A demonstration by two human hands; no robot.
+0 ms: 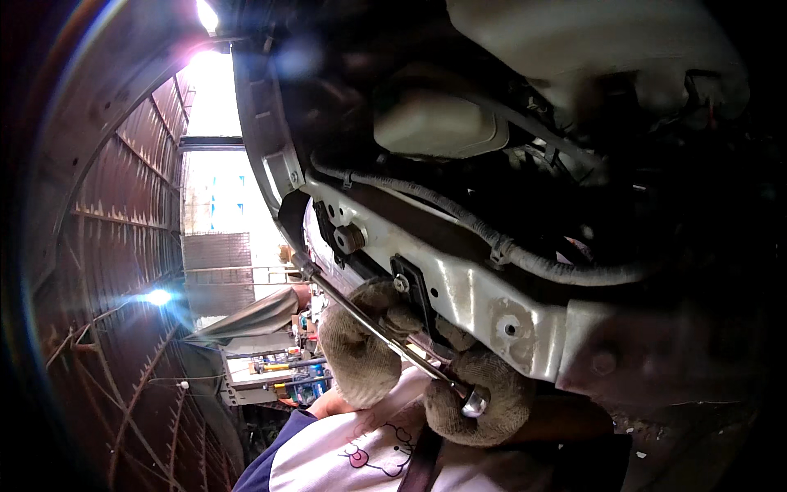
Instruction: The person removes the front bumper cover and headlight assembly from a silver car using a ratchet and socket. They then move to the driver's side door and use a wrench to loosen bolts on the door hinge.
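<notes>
A long, slim metal bar [352, 309] runs slantwise in front of me, from the car's front corner down to a rounded chrome end [475, 403]. My right hand [485, 402], in a knitted work glove, is closed round that chrome end. My left hand [361, 348], gloved alike, has its fingers curled behind the bar, close to a black bracket [416, 291] with a bolt. What those fingers hold is hidden. Both hands are just below the car's pale metal front crossmember [459, 287], which has holes and a round threaded-looking stub [349, 239].
Behind the crossmember, a ribbed hose [426, 195] runs along the dark engine bay, below a pale plastic reservoir [443, 123]. The raised hood [106, 123] curves up on the left. Farther off stand a rust-coloured corrugated wall [123, 246] and a cluttered shelf [262, 369].
</notes>
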